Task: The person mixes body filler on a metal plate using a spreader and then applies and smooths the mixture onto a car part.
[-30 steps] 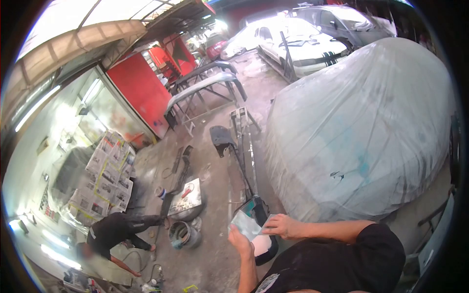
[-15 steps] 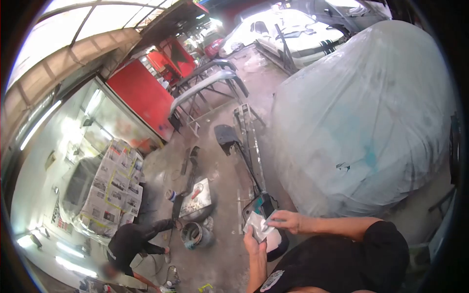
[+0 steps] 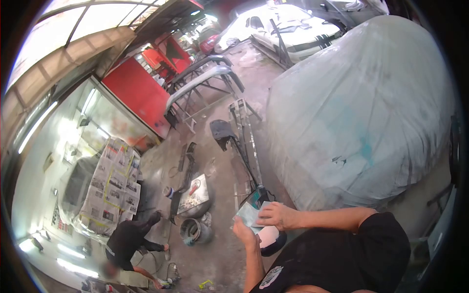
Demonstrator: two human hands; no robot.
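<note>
A thin pale grey sheet, its material unclear, is stretched between my two hands in front of my body. My left hand grips its lower left edge, thumb on top. The fingers of my right hand are bent over its right side. Just beneath lies a rounded piece with a white face and dark edge, partly covered by my right forearm and shirt. Beyond the sheet is a dark part with a teal area, on a long metal stand.
To the right stands a large plastic-covered shape. A bucket and a board with a red-handled tool are left of me. A person in dark clothes bends down at lower left, near a newspaper-masked car. Bumpers rest on racks ahead.
The sheet has opened out flatter, and my right hand has shifted left over it. The co-worker's foot has moved up and left. The whole view has shifted slightly.
</note>
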